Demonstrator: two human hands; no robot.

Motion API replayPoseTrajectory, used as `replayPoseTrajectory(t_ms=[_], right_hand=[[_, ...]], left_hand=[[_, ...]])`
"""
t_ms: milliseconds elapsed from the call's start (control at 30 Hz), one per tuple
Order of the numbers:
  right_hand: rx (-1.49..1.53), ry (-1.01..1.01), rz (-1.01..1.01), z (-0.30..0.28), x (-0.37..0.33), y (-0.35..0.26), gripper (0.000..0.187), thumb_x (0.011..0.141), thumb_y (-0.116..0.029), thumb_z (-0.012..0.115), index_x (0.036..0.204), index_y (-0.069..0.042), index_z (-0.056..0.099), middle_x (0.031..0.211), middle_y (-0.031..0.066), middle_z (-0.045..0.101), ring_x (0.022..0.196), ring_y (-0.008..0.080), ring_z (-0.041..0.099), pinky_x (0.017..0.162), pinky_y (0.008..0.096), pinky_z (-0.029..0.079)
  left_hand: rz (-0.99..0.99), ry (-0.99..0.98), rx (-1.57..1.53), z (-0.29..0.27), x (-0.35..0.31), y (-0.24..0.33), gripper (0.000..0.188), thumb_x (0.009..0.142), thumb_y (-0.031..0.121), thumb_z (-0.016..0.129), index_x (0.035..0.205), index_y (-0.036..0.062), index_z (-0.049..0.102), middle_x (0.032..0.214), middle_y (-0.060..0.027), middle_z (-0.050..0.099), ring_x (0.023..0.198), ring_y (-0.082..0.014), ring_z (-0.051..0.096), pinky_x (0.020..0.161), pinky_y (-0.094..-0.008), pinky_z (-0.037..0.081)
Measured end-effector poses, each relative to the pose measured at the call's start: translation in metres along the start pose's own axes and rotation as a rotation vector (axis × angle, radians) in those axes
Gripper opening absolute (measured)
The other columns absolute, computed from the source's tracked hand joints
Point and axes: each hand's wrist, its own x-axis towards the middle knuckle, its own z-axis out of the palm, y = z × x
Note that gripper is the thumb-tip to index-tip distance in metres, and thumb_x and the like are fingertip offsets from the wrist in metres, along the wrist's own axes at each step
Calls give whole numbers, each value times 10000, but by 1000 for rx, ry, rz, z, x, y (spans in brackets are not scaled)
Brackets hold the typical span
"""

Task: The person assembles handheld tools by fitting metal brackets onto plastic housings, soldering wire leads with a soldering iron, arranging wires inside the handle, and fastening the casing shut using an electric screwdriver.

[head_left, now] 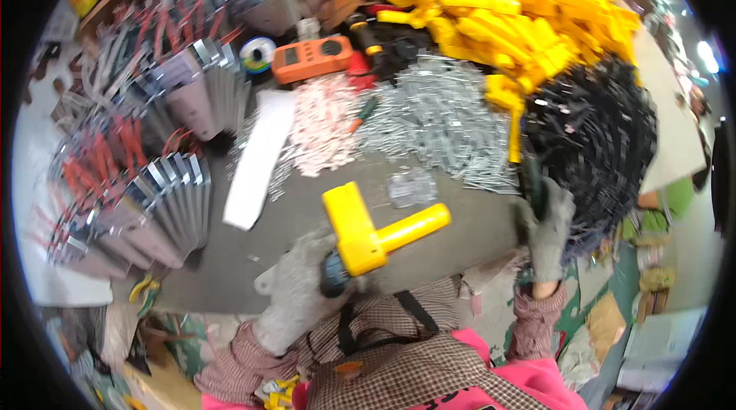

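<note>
A: Item one, far left?
B: Fanned stacks of grey metal finned pieces (172, 203) with red wires, standing in rows along the left of the grey worktable (222, 272). They look like finished units set aside, though I can't be sure from here.

A: Next along?
B: A white flat strip (257, 161) lying slantwise. Beyond it an orange handheld meter (310, 57), a roll of tape (257, 54), a pile of pale pink small parts (326, 130), and a heap of silver metal clips (437, 123).

A: The hands?
B: Left hand (295, 299), gloved in grey, is closed around a dark cylindrical piece at the base of the yellow T-shaped plastic part (368, 230), held just above the table edge in front of the person. Right hand (548, 230), also gloved, is wrapped round a dark green handle (533, 180), perhaps a tool's, at the rim of the black pile.

A: Right side stock?
B: A big heap of yellow plastic parts (521, 19) at the top, and a mound of black parts (594, 130) below it.

A: Progress?
B: One yellow part in hand; judging by the heaps, much stock remains unworked.
</note>
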Motion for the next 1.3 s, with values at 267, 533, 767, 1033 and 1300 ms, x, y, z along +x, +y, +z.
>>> replayPoseTrajectory(t_ms=[267, 533, 767, 1033, 1300], right_hand=[[563, -107, 91, -21, 31, 66, 542, 935, -175, 663, 1396, 30, 467, 1307, 131, 580, 1199, 218, 543, 1057, 307, 383], [2425, -310, 190, 14, 50, -65, 530, 944, -288, 640, 1389, -65, 457, 1384, 122, 488, 1247, 253, 514, 1124, 451, 356], [2750, -101, 456, 62, 25, -93, 362, 945, -237, 645, 1249, -132, 479, 1010, 42, 507, 811, 127, 524, 931, 407, 459], [2732, -128, 414, 64, 24, -101, 326, 961, -229, 627, 1242, -126, 496, 1019, 58, 521, 823, 145, 537, 933, 441, 460], [2778, -312, 328, 64, 18, -93, 495, 983, -304, 590, 1439, -224, 416, 1176, 46, 547, 991, 244, 577, 1060, 725, 319]], left_hand=[[190, 82, -52, 16, 14, -3, 676, 693, 223, 826, 1252, 27, 499, 1159, -206, 580, 1086, -397, 577, 943, -480, 463], [61, -42, -53, 13, 6, -2, 686, 720, 307, 832, 1257, 18, 518, 1237, -228, 556, 1178, -412, 538, 1000, -493, 434], [13, -111, -42, 17, 7, -6, 729, 711, 358, 840, 1259, -2, 523, 1249, -232, 553, 1191, -429, 529, 1019, -500, 424], [-75, -193, -9, 11, 15, -1, 767, 661, 326, 849, 1310, 45, 552, 1256, -213, 579, 1126, -427, 574, 1003, -501, 435], [-162, 102, 57, -11, 22, -6, 438, 795, 223, 747, 1174, 94, 569, 1177, -164, 454, 1169, -360, 537, 993, -468, 445]])
